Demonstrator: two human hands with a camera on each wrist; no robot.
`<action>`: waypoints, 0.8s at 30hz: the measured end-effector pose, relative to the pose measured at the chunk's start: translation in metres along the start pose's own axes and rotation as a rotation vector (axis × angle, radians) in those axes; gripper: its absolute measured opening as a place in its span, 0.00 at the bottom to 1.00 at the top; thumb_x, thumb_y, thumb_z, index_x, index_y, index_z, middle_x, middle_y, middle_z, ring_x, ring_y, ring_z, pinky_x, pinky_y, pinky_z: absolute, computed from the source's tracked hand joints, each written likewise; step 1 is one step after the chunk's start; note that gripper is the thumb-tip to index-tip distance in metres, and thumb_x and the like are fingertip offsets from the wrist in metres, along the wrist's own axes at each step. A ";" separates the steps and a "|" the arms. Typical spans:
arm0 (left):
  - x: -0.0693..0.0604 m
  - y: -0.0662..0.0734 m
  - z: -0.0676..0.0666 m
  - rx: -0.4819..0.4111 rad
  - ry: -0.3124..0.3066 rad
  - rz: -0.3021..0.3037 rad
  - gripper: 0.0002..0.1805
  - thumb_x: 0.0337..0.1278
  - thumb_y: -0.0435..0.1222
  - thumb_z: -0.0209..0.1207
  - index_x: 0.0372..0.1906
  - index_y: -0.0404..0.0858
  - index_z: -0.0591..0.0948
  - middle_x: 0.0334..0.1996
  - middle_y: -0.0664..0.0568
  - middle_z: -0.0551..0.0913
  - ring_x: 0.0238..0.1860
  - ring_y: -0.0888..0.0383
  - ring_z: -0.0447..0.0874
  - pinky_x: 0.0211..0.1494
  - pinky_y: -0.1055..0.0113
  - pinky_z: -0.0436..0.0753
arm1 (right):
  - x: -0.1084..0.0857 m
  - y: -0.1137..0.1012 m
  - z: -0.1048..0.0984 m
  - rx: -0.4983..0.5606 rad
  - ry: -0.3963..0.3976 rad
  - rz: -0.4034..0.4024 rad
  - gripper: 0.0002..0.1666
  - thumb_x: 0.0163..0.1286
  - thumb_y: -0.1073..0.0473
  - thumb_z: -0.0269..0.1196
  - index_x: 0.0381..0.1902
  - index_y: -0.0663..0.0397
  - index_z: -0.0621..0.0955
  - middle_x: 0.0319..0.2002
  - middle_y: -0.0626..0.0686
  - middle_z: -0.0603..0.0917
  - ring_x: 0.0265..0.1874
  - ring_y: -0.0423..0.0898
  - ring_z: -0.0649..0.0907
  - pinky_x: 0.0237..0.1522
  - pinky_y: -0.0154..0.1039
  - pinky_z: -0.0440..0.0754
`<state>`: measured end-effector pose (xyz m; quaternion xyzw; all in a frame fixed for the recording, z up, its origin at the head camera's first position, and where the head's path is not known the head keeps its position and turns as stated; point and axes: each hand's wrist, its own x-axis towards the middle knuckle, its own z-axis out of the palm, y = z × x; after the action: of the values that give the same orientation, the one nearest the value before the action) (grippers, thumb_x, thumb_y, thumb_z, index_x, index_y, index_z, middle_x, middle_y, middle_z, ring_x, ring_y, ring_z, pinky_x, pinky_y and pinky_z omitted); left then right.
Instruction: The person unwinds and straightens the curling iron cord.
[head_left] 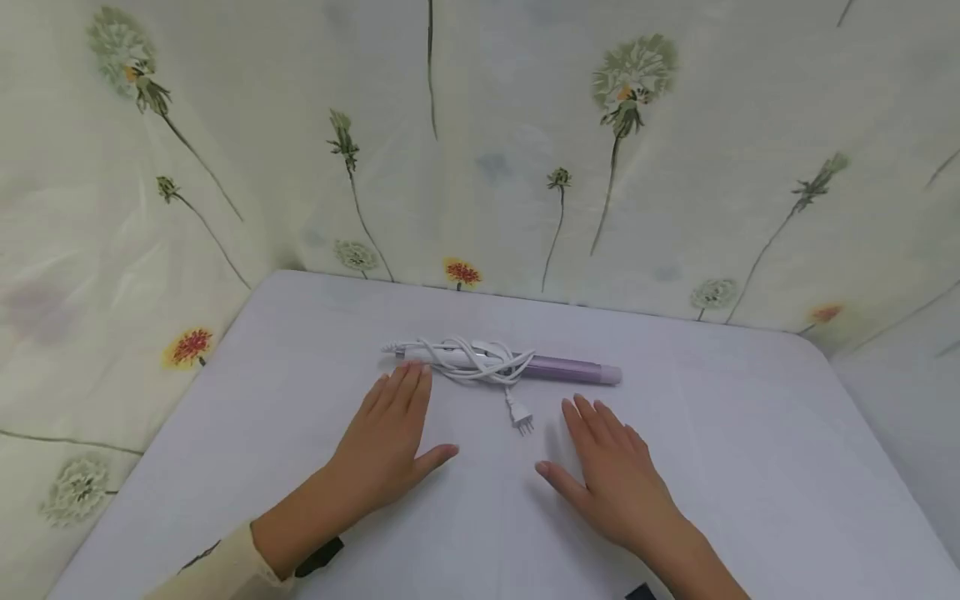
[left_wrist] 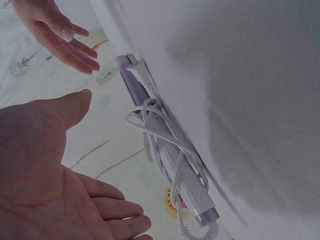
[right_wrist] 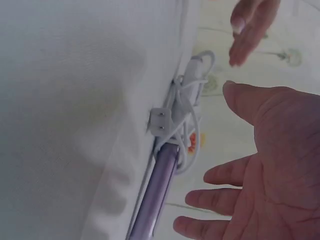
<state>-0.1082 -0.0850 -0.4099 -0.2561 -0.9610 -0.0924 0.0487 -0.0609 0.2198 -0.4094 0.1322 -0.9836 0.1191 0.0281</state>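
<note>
A curling iron with a purple barrel point(head_left: 564, 369) and a white handle lies across the table, its white cord point(head_left: 450, 360) wound loosely round the handle. The cord's plug point(head_left: 519, 414) rests on the near side of it. My left hand point(head_left: 386, 442) is held with straight fingers just in front of the handle end; the wrist view shows a gap between them. My right hand point(head_left: 617, 475) is near the barrel end, fingers extended and apart from it. In both wrist views the palms hold nothing, and the curling iron point(left_wrist: 175, 155) lies beyond the fingers.
The table point(head_left: 750, 433) has a white cover. Behind it and to the left hangs a pale curtain point(head_left: 495, 100) printed with dandelions and red-orange flowers. Dark straps point(head_left: 320, 557) show at the wrists.
</note>
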 end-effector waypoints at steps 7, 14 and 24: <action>0.064 -0.004 0.010 -0.008 -0.046 -0.003 0.55 0.65 0.58 0.67 0.81 0.30 0.55 0.80 0.37 0.58 0.81 0.41 0.52 0.81 0.47 0.53 | 0.038 -0.005 0.015 0.017 -0.022 -0.052 0.49 0.73 0.35 0.65 0.76 0.65 0.69 0.71 0.63 0.74 0.71 0.64 0.71 0.63 0.66 0.73; 0.101 -0.007 0.023 0.022 -0.104 0.048 0.51 0.64 0.55 0.69 0.80 0.31 0.61 0.76 0.38 0.68 0.78 0.42 0.60 0.80 0.48 0.57 | 0.068 -0.018 0.034 0.046 -0.031 -0.020 0.37 0.72 0.41 0.69 0.64 0.64 0.78 0.53 0.59 0.81 0.53 0.60 0.80 0.52 0.57 0.81; 0.136 -0.027 0.046 0.077 -0.088 0.114 0.41 0.64 0.53 0.70 0.72 0.35 0.71 0.64 0.43 0.77 0.66 0.44 0.73 0.67 0.48 0.74 | 0.091 -0.014 0.043 0.219 -0.119 0.128 0.13 0.68 0.55 0.68 0.42 0.55 0.78 0.33 0.49 0.78 0.29 0.46 0.76 0.32 0.45 0.77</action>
<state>-0.2409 -0.0331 -0.4403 -0.3124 -0.9488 -0.0410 0.0213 -0.1458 0.1732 -0.4401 0.0783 -0.9711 0.2193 -0.0523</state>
